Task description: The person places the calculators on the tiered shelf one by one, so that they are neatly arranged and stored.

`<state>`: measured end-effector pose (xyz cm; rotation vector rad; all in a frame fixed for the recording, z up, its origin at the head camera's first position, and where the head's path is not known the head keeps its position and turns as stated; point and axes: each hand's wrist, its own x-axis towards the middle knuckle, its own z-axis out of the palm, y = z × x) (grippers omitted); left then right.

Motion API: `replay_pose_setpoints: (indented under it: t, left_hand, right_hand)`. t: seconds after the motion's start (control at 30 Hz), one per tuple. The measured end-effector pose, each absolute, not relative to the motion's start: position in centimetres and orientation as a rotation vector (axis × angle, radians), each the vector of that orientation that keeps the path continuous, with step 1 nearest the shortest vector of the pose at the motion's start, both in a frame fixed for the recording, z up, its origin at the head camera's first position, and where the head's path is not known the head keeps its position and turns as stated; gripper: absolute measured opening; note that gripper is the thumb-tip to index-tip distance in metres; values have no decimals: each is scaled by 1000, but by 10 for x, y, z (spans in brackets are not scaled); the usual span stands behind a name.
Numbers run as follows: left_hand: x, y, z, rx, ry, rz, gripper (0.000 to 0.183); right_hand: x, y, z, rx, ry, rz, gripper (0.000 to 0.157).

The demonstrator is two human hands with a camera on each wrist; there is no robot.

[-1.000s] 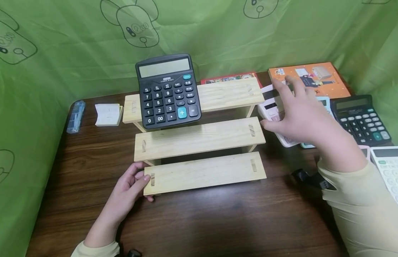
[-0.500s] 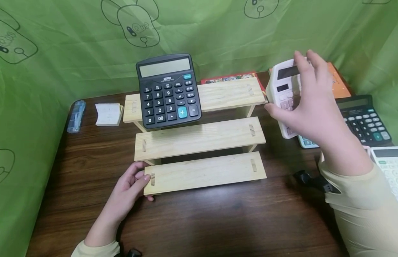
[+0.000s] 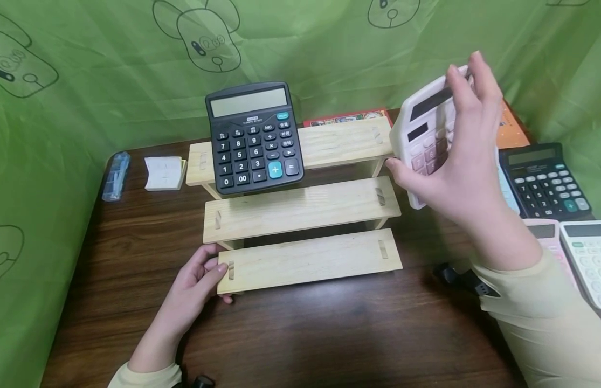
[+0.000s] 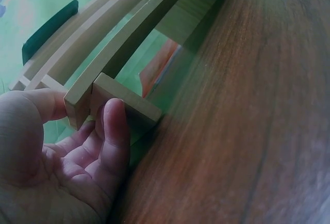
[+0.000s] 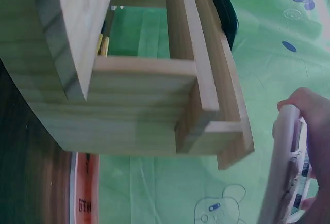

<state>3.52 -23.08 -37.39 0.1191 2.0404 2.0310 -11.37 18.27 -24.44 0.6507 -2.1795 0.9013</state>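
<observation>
A stepped wooden shelf [image 3: 305, 207] with three tiers stands in the middle of the table. At its lowest tier, my left hand [image 3: 195, 283] grips the left end, thumb on top and fingers below. The left wrist view shows that hand [image 4: 77, 167] around the board end. My right hand [image 3: 467, 161] holds a white calculator [image 3: 433, 129] with pink keys, raised and tilted beside the shelf's top right end. In the right wrist view the calculator [image 5: 281, 162] appears edge-on, apart from the shelf. A black calculator [image 3: 254, 137] leans upright on the top tier, towards the left.
On the right lie another black calculator [image 3: 543, 186], a pink one [image 3: 547, 237], a white one with pale keys [image 3: 588, 264] and a partly hidden light blue one. An orange box [image 3: 516, 126] lies behind them. Left stand a note pad [image 3: 163, 173] and clear blue case [image 3: 116, 176].
My right hand has lifted the white calculator off the table, tilted it more upright and brought it slightly left towards the shelf. The left hand has stayed put.
</observation>
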Motion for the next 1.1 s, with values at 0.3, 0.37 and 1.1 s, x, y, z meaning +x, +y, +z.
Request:
replay_pose_setpoints:
  t: [0.3, 0.37, 1.1]
  left_hand:
    - [35, -231, -375, 122, 2029, 2045, 27]
    - [35, -230, -375, 120, 2029, 2045, 27]
    - [35, -230, -373, 124, 2032, 2045, 25]
  right_hand:
    - [-113, 166, -252, 592, -2068, 909, 81]
    - [-112, 165, -255, 618, -2086, 890, 75]
    - [-95, 161, -250, 995, -2275, 697, 66]
